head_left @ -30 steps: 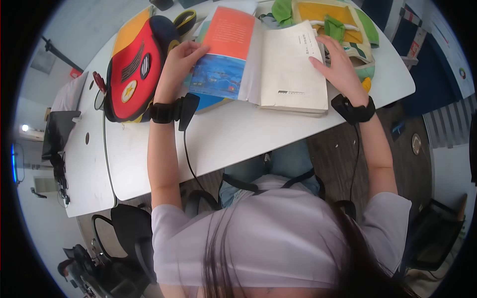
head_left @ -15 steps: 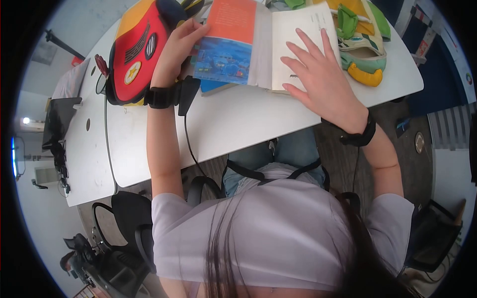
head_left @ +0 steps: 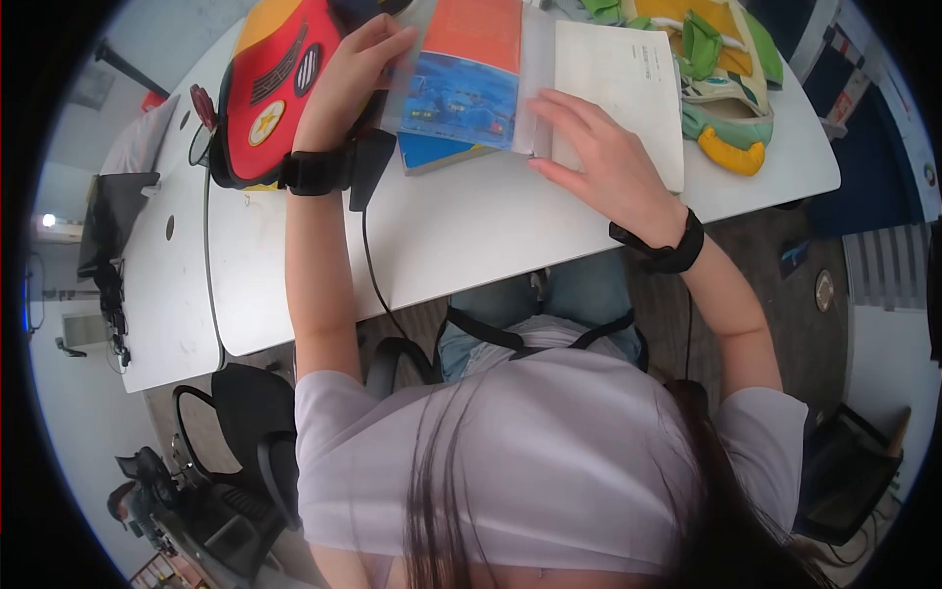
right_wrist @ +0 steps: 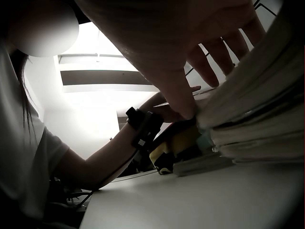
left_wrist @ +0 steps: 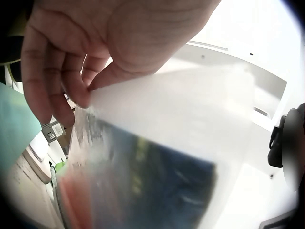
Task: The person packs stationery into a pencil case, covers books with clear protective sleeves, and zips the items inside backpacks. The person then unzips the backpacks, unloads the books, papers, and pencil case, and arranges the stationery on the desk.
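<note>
An open book (head_left: 623,98) lies on the table, its pale page to the right and its orange and blue cover (head_left: 461,98) to the left. Clear plastic wraps that cover. My left hand (head_left: 348,93) pinches the plastic sleeve (left_wrist: 171,105) at its outer left edge, thumb against fingers, holding the cover raised. Along the book's inner fold, my right hand (head_left: 613,162) rests with fingers extended, thumb at the lower edge. The right wrist view has that thumb close beside the thick page block (right_wrist: 262,114).
A blue-covered book (head_left: 427,155) lies under the raised cover. Left of it is a red bag (head_left: 270,83) with a star badge; to the right, a green and yellow bag (head_left: 736,108). The white table (head_left: 471,226) ends in front of my body.
My right hand has moved left from the book's right edge, across the page, to the inner fold. The left hand keeps its pinch, and the cover now stands more raised.
</note>
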Demonstrator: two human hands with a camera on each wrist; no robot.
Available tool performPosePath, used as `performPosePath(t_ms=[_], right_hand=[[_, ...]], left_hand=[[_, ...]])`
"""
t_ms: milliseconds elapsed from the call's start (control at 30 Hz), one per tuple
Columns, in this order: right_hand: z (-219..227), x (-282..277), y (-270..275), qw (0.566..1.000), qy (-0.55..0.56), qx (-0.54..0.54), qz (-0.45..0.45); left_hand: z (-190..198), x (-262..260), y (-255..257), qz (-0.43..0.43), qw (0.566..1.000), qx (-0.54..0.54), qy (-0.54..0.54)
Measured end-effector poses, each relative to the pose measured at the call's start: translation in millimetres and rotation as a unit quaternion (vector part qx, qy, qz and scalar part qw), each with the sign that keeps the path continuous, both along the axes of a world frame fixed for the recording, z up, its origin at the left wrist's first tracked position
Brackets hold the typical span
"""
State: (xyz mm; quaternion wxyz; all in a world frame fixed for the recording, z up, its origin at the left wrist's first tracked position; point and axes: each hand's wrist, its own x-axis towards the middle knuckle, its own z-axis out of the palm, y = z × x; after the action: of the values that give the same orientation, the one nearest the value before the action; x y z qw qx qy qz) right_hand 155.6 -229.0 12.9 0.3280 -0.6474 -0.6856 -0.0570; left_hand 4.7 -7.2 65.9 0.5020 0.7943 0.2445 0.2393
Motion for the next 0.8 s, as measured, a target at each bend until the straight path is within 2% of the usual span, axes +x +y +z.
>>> performPosePath(t_ms=[133, 433, 567, 600, 667, 733, 800], right_hand=[[-1, 3, -4, 0.999, 0.043, 0.008, -0.003], [6, -14, 7, 0.999, 0.012, 0.034, -0.013], [8, -15, 12, 1.0, -0.003, 0.009, -0.016], [9, -19, 12, 0.999, 0.009, 0.014, -0.035], [9, -21, 15, 0.998, 0.019, 0.018, -0.05], [2, -20, 17, 0.99, -0.051, 0.007, -0.132], [-3, -19, 16, 0.989, -0.048, 0.008, -0.14]], left_hand=[[-1, -3, 4, -0.003, 1.0, -0.014, 0.0], [-5, -3, 6, 0.002, 1.0, 0.02, 0.019], [-4, -7, 5, -0.04, 0.998, 0.013, 0.056], [-3, -8, 4, -0.061, 0.995, 0.019, 0.079], [-4, -5, -1, -0.043, 0.996, 0.017, 0.081], [-4, -4, -5, -0.027, 0.996, 0.014, 0.085], [-1, -4, -6, -0.005, 0.999, -0.005, 0.053]])
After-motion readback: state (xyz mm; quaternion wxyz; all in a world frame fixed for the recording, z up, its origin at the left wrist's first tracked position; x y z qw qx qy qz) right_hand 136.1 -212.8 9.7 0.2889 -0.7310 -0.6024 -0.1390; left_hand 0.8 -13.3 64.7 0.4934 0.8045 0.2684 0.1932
